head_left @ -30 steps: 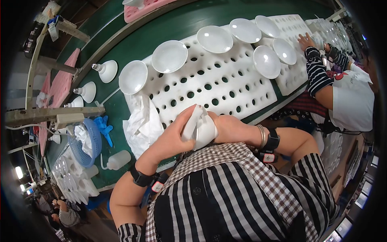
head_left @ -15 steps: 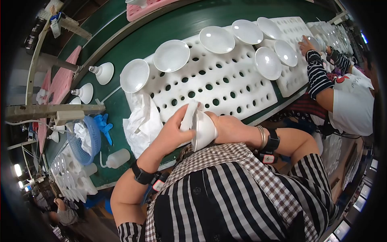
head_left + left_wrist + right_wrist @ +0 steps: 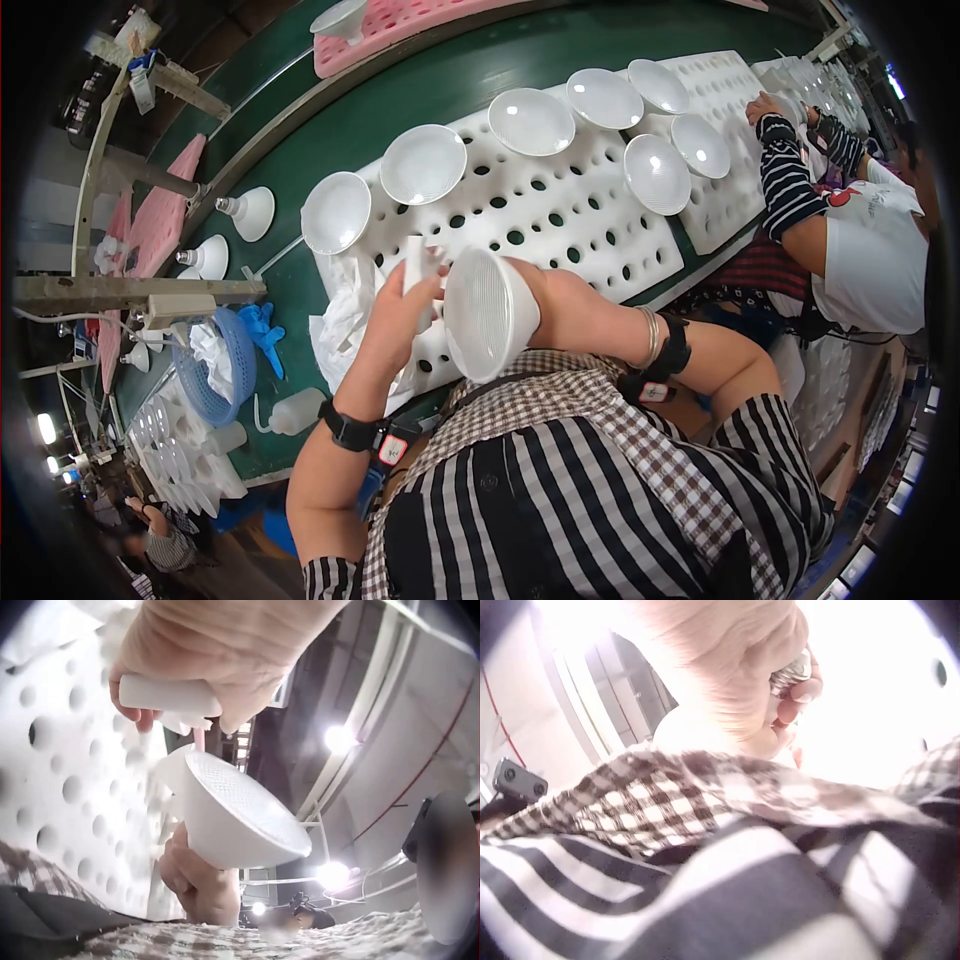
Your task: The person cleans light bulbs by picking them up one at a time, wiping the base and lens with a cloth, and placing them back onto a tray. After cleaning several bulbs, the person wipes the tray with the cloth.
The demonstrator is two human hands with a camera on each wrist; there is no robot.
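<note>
My right hand (image 3: 560, 308) grips a white reflector lamp bulb (image 3: 490, 315) from behind, its ribbed front face turned left and up. In the right wrist view the fingers curl round the bulb's metal screw base (image 3: 790, 673). Just left of the bulb, my left hand (image 3: 398, 318) holds a folded white cloth (image 3: 417, 268). The left wrist view shows the cloth (image 3: 169, 694) as a thick strip under the fingers, above the bulb's rim and apart from it. Both hands are above the near edge of a white foam board (image 3: 500, 215) full of holes.
Several reflector bulbs (image 3: 423, 163) stand along the foam board. Crumpled white cloth (image 3: 345, 305) lies at its left end. Further left are a squeeze bottle (image 3: 297, 412), a blue basket (image 3: 238, 372), a blue glove (image 3: 262, 330) and more bulbs (image 3: 250, 214). Another person (image 3: 870, 230) works at the right.
My left hand has drawn the cloth leftward, off the bulb's rim. The bulb has turned in my right hand, so its ribbed front now faces the head camera more.
</note>
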